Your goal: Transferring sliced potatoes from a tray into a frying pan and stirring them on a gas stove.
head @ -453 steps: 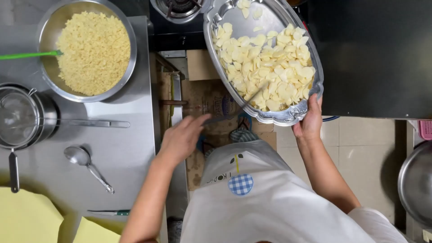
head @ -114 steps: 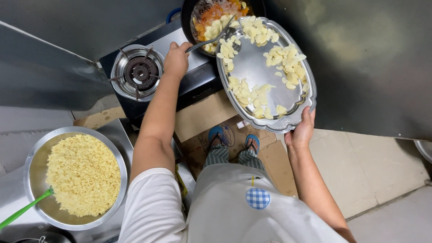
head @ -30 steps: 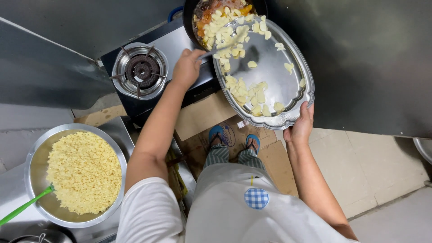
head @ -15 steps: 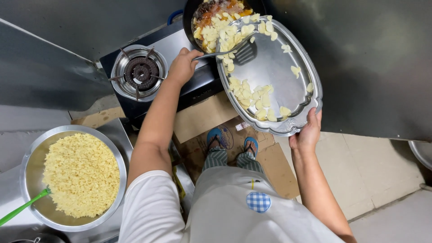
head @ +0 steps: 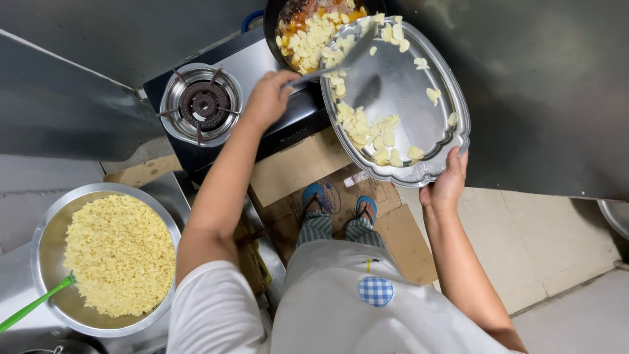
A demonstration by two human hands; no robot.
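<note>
A metal tray (head: 419, 72) of potato pieces (head: 367, 131) is gripped at its near rim by the right hand (head: 445, 183), tilted over the pan (head: 314, 29). A spatula (head: 341, 59) is clenched in the left hand (head: 268, 98) beside the burner (head: 203, 105).

Bright, even indoor light from above. The steel tray (head: 406, 85) shows soft glare and a dark shadow of the spatula (head: 334, 62). Wide-angle lens bends the edges outward. Focus is sharp throughout, with slight motion blur on the spatula
</note>
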